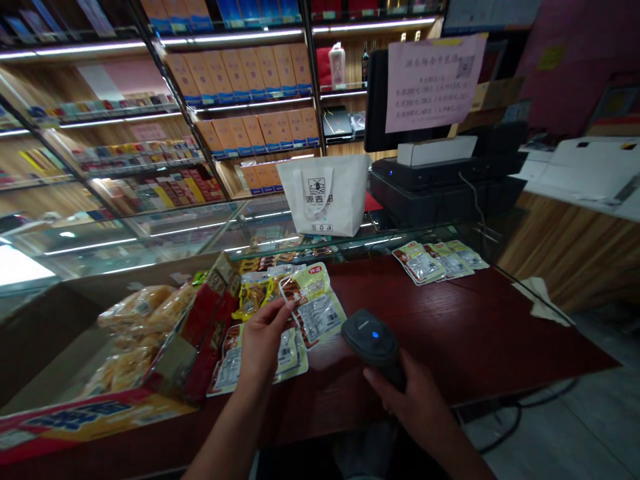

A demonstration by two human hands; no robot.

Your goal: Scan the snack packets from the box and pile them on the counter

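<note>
My left hand (263,337) pinches the corner of a yellow-green snack packet (315,303) and holds it up over the dark red counter (450,327), its barcode side facing me. My right hand (407,400) grips a black handheld barcode scanner (373,340) with a blue light on top, just right of the packet. Under the left hand lie more flat snack packets (230,360). Three similar packets (437,260) lie apart at the far right of the counter.
An open red carton (200,333) with bagged snacks (135,313) stands at the left. A white tote bag (323,193) sits on the glass display case (150,233). A cash register and monitor (440,173) stand behind. A cloth (540,297) lies at the counter's right edge.
</note>
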